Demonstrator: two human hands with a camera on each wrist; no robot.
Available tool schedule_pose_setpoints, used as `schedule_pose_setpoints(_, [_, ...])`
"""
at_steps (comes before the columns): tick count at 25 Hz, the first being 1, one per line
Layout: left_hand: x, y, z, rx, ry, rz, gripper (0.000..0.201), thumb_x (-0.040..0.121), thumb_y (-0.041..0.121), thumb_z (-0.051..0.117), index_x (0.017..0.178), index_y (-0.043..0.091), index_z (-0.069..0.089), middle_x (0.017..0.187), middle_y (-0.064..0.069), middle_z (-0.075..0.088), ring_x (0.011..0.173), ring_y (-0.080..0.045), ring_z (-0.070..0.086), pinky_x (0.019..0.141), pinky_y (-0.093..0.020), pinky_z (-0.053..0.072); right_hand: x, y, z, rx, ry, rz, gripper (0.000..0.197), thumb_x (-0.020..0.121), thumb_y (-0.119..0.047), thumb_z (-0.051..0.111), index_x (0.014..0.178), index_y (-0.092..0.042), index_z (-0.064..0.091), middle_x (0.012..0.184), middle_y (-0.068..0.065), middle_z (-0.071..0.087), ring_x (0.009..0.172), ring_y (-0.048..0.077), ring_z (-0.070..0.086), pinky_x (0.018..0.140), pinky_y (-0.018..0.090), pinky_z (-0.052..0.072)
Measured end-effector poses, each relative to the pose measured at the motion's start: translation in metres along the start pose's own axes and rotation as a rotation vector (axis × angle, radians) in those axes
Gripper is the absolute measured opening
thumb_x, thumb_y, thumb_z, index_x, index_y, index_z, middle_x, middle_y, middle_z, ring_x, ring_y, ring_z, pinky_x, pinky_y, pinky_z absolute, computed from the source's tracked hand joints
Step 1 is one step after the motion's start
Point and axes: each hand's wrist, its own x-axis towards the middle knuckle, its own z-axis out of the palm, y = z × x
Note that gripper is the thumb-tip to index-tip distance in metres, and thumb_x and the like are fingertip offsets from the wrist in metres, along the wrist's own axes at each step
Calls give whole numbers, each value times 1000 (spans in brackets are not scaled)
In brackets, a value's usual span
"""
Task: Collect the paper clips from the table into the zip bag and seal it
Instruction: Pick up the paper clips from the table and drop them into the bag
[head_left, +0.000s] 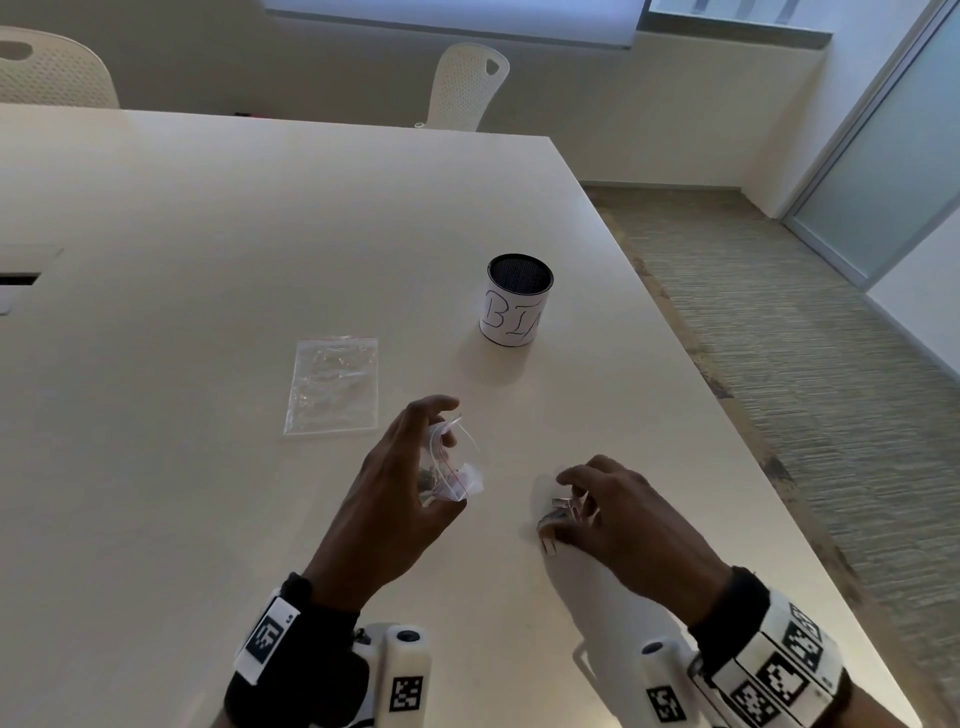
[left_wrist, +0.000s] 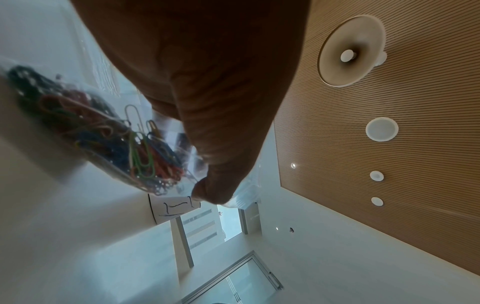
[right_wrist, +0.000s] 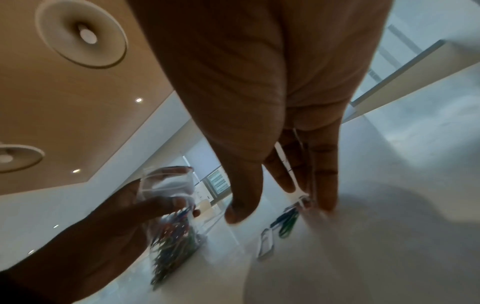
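Note:
My left hand (head_left: 448, 423) holds a small clear zip bag (head_left: 451, 470) with a red zip line upright above the table, mouth open. In the left wrist view, many coloured paper clips (left_wrist: 109, 135) fill the bag, and my thumb (left_wrist: 215, 185) pinches its upper edge. My right hand (head_left: 563, 506) is curled over a small pile of loose paper clips (head_left: 556, 522) on the table to the right of the bag. In the right wrist view, green and dark clips (right_wrist: 287, 223) lie between thumb and fingers (right_wrist: 326, 191), and a pale clip sits pinched at the fingertips.
A second clear zip bag (head_left: 332, 384) lies flat on the white table (head_left: 208, 260), left of a black mesh cup (head_left: 517, 299) labelled "BIN". The table's right edge (head_left: 727, 441) runs close by my right hand. White chairs stand beyond the far edge.

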Motion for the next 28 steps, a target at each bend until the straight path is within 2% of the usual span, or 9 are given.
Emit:
schedule_pose_setpoints(2, [1,0,0,-4,2,-1,68,83,17,80,138,36,43,111,12,59,89,-10,64,72,-10,51,-3,-10,8,-112,-41,0,59,79,-56,79,126,-25,62,118,-7,58,102,15,63,92,29,53])
schedule_pose_setpoints(7, [1,-1,1,-14,2,-4,67,84,20,80,138,34,44,110,12,59,87,-11,64,70,-10,51,2,-20,12,-98,6,-33,9,95,-23,70,103,-25,67,104,-6,61,90,19,66,80,27,51])
schedule_pose_setpoints(10, [0,-1,1,-11,-10,-9,70,83,18,81,139,36,43,111,13,59,85,-12,65,70,-13,54,7,-19,9,-143,-52,-35,11,97,-14,61,105,-22,63,106,-1,61,93,23,64,75,28,46])
schedule_pose_setpoints(15, [0,0,1,-10,-10,-13,69,83,17,81,138,36,43,110,12,58,83,-12,66,70,-13,53,4,-25,8,-267,-152,-66,10,105,-14,47,111,-12,54,111,9,59,99,30,62,74,28,34])
schedule_pose_setpoints(18, [0,0,1,-7,-8,-6,69,83,16,81,139,35,44,111,12,59,83,-11,65,69,-10,51,1,-29,8,-277,-123,-105,14,107,-20,43,108,-11,54,107,9,59,95,31,64,76,32,42])
schedule_pose_setpoints(20, [1,-1,2,-4,-9,-3,71,82,13,81,139,34,44,112,11,59,82,-11,65,69,-10,50,2,-28,9,-309,-96,-150,13,105,-16,44,103,-12,55,101,9,61,89,28,66,73,32,45])
schedule_pose_setpoints(24, [0,-1,1,-10,-6,10,70,83,13,82,139,32,45,110,10,59,86,-10,65,69,-9,50,8,-23,8,-356,-102,-173,7,97,-6,55,97,-11,59,98,9,66,81,23,66,66,27,42])
schedule_pose_setpoints(26, [0,0,1,-14,-5,9,67,84,16,81,139,31,45,110,11,59,88,-10,65,70,-9,50,13,-15,1,-304,-89,-141,2,96,-11,63,96,-9,64,97,8,69,85,24,69,69,31,51])
schedule_pose_setpoints(28, [1,0,1,-17,-1,-1,67,85,17,80,139,33,44,110,12,58,89,-11,65,70,-10,51,20,-5,-9,-98,-58,-58,4,93,-14,70,90,-11,70,86,5,73,75,20,71,69,31,58])
